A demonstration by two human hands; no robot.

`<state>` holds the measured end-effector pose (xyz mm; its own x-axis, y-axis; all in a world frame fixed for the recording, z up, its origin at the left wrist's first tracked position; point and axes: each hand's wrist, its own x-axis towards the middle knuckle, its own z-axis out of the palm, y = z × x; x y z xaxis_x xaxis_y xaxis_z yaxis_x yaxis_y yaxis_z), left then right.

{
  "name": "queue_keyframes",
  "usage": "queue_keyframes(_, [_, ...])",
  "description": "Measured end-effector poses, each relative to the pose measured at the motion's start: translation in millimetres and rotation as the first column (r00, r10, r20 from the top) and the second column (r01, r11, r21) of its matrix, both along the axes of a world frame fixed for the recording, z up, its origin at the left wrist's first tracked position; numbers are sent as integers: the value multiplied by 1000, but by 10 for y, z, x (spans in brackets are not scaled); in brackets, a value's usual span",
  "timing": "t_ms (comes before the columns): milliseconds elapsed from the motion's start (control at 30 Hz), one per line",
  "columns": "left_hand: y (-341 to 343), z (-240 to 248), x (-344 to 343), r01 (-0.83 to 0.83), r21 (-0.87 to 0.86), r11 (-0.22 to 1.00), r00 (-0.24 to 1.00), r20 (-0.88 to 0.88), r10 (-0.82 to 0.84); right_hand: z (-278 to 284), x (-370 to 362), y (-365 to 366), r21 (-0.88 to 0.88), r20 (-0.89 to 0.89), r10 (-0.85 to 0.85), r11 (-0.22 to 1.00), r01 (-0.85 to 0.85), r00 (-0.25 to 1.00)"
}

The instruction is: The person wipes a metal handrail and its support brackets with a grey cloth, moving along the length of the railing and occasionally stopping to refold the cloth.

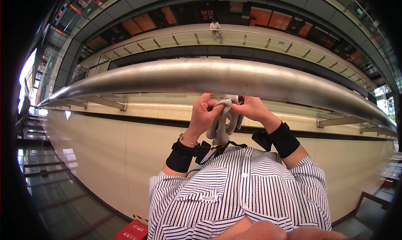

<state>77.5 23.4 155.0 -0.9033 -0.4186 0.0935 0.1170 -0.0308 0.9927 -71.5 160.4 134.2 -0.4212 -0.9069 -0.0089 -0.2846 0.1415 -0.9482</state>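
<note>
Both hands meet in the middle, just this side of a thick metal handrail [201,77]. Between them hangs a soft grey glove [220,129], its finger-like parts dangling toward my chest. My left hand [204,112] pinches the pale upper edge of the glove between thumb and fingers. From the other side, my right hand [253,109] grips the same edge, and its fingertips are partly hidden by the cloth and the rail. A black band [180,156] wraps my left wrist below a bracelet [187,140]; another black band [284,139] wraps my right wrist.
The handrail curves across the whole view on metal brackets [106,102]. Beyond it, across an open drop, a person [215,27] stands behind a glass railing [197,38]. Pale floor [113,156] spreads below. A red box [132,230] sits at the lower left.
</note>
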Motion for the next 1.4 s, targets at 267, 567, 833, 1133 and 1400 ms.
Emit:
queue_keyframes(267, [-38, 170, -90, 101, 115, 988, 975, 184, -122, 71, -21, -93, 11, -76, 105, 994, -105, 992])
queue_keyframes(567, [-137, 244, -8, -189, -58, 980, 982, 0, 190, 57, -116, 189, 29, 299, 154, 985, -170, 942])
queue_keyframes(833, [-191, 370, 56, -321, -212, 923, 938, 61, 341, -581, -246, 380, 55, 185, 100, 992, -112, 978])
queue_keyframes(1133, [-174, 446, 28, -335, 52, 941, 940, 90, 330, -406, -121, 447, -119, -230, -210, 975, 187, 950])
queue_keyframes(1400, [-133, 293, -27, -372, -19, 928, 928, -36, 371, -276, 234, 38, -104, -354, 57, 989, -100, 933])
